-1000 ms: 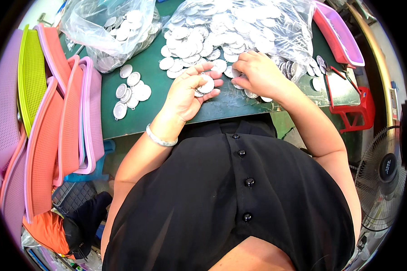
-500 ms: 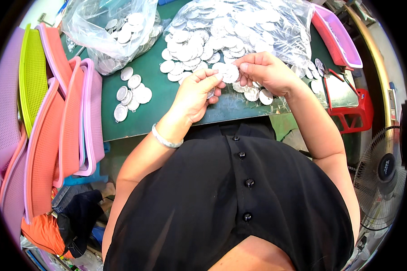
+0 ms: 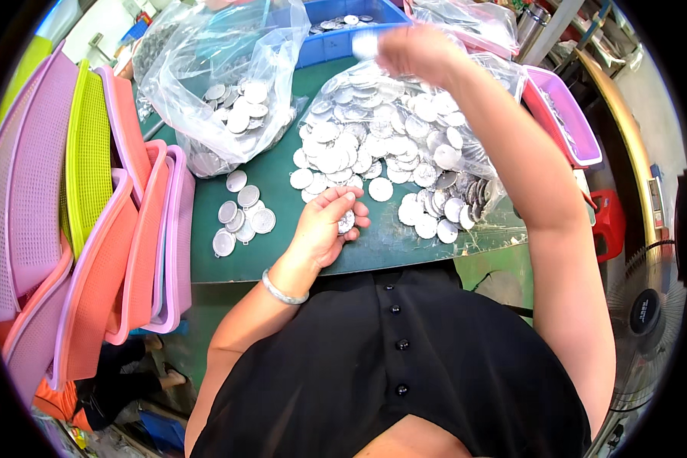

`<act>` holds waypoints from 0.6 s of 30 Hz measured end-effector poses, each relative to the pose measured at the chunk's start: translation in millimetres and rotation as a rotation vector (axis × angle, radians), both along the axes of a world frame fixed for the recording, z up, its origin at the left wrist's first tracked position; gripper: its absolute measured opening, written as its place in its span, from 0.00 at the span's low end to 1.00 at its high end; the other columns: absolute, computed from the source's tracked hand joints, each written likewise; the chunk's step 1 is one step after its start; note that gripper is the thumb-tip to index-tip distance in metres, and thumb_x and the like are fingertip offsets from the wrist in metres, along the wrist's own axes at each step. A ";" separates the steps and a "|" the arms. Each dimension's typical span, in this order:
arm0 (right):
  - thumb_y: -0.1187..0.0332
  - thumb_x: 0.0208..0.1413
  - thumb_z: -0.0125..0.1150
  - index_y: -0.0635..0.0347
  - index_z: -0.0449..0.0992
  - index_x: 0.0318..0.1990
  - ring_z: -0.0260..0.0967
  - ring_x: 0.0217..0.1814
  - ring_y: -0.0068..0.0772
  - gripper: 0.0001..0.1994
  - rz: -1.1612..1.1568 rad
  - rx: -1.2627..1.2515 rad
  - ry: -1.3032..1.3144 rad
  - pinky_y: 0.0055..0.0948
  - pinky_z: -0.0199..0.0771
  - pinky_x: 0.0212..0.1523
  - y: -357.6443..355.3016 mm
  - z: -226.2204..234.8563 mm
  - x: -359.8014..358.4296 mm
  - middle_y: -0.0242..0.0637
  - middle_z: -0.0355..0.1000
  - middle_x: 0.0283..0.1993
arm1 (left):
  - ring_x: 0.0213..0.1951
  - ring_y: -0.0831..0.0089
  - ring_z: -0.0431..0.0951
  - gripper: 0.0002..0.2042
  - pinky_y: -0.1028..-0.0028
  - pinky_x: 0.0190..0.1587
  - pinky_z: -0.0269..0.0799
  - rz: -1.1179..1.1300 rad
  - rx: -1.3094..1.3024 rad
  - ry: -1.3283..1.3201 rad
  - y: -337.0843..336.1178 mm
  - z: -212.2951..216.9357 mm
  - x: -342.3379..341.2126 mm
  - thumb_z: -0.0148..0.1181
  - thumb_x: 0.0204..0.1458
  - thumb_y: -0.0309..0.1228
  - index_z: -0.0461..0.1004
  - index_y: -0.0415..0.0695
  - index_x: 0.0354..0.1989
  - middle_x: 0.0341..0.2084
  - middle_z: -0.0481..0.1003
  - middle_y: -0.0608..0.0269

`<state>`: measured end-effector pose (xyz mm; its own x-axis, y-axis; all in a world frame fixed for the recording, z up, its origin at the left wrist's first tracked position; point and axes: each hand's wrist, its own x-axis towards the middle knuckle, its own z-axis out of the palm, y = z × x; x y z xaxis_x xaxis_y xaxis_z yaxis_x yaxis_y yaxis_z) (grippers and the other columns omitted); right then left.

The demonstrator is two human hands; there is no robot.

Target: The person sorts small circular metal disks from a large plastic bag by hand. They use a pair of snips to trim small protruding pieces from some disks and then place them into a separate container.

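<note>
My left hand (image 3: pixel 320 229), a pale bangle on its wrist, curls over the table's front part with a round silvery metal disc (image 3: pixel 346 222) in its fingers. My right hand (image 3: pixel 420 55) is stretched far forward, smeared by motion, above the back of the disc pile. At its fingertips is a blurred whitish disc (image 3: pixel 365 45), near the front wall of a blue bin (image 3: pixel 324 53). Between the hands spreads a large heap of metal discs (image 3: pixel 340 156), partly under a clear plastic bag (image 3: pixel 477 99). Left of my left hand lies a small group of discs (image 3: pixel 262 220).
Another clear bag (image 3: pixel 179 95) with discs stands at the back left of the green table (image 3: pixel 282 256). Pink, green and purple baskets (image 3: pixel 88 153) are stacked on the left. A purple-rimmed basket (image 3: pixel 565 114) sits at the right, above a fan (image 3: pixel 645 313). A person in orange (image 3: pixel 61 401) is lower left.
My right hand has left my left hand and swung forward over the heap to the blue bin, a disc at its fingertips. My left hand stays near the front with a disc. The view has shifted.
</note>
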<state>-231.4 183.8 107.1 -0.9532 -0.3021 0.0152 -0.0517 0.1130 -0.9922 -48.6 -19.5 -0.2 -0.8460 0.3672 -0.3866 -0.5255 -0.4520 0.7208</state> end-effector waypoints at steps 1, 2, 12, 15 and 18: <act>0.67 0.49 0.55 0.66 0.72 0.34 0.66 0.23 0.21 0.10 -0.087 -0.275 0.011 0.19 0.65 0.24 2.1 -0.3 -26.0 0.35 0.71 0.26 | 0.23 0.75 0.72 0.08 0.81 0.19 0.62 -0.009 0.010 0.006 1.1 0.2 -0.5 0.49 0.52 0.29 0.68 0.40 0.38 0.23 0.71 0.62; 0.69 0.51 0.52 0.67 0.69 0.37 0.67 0.29 0.31 0.10 -0.071 -0.351 -0.060 0.26 0.69 0.29 7.7 2.1 -47.6 0.42 0.69 0.31 | 0.23 0.75 0.71 0.08 0.82 0.19 0.62 -0.013 0.017 0.008 1.4 0.5 -1.7 0.49 0.52 0.29 0.68 0.40 0.38 0.22 0.71 0.63; 0.68 0.46 0.57 0.65 0.74 0.31 0.67 0.23 0.23 0.09 0.243 0.698 0.401 0.24 0.67 0.27 -11.1 -41.2 103.8 0.36 0.72 0.22 | 0.23 0.79 0.66 0.08 0.84 0.20 0.58 0.028 0.032 0.004 -15.2 1.6 3.8 0.48 0.52 0.27 0.68 0.39 0.38 0.22 0.68 0.65; 0.67 0.42 0.59 0.64 0.73 0.34 0.69 0.31 0.45 0.12 0.240 0.965 0.535 0.35 0.68 0.32 -8.1 -67.7 140.7 0.44 0.71 0.28 | 0.24 0.79 0.66 0.08 0.84 0.21 0.59 0.025 0.032 -0.012 -14.2 0.4 5.3 0.48 0.52 0.27 0.68 0.39 0.38 0.23 0.68 0.65; 0.66 0.41 0.60 0.63 0.71 0.38 0.69 0.35 0.45 0.15 0.149 1.043 0.560 0.37 0.67 0.34 -7.2 -87.9 152.2 0.44 0.70 0.30 | 0.24 0.79 0.66 0.08 0.84 0.21 0.59 0.013 0.029 -0.013 -13.7 -1.5 4.8 0.49 0.51 0.27 0.68 0.39 0.38 0.23 0.68 0.65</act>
